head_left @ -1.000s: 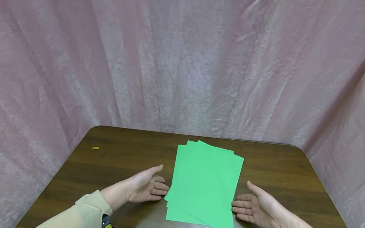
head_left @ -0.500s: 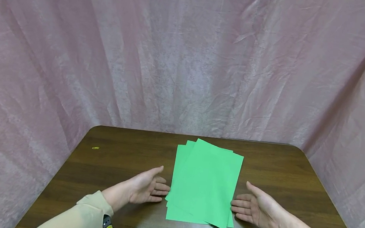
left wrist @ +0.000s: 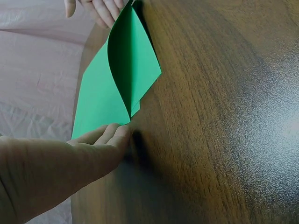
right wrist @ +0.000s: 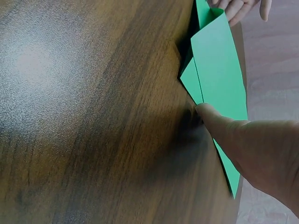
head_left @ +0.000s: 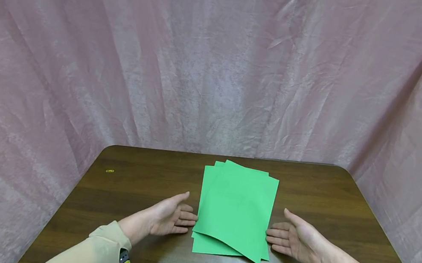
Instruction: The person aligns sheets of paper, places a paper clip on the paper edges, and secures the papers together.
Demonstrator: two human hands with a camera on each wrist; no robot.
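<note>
Several green sheets of paper [head_left: 235,211] lie in an uneven, overlapping pile at the middle of the table, the top one turned at an angle. In the left wrist view the top sheet [left wrist: 100,95] bows up off those beneath, leaving a gap at its near edge. My left hand [head_left: 165,219], fingers straight and thumb raised, touches the pile's left edge with its fingertips. On the other side my right hand [head_left: 297,241] mirrors it, straight fingertips at the right edge. Neither hand grips the paper.
A small yellow paper clip [head_left: 110,171] lies toward the table's far left. The brown wooden table [head_left: 146,163] has rounded far corners, and a pink curtain [head_left: 218,63] hangs behind it and along the sides.
Both hands have drawn slightly closer together. Between them the top sheet has straightened a little and shifted left, and its near edge has lifted off the sheets below.
</note>
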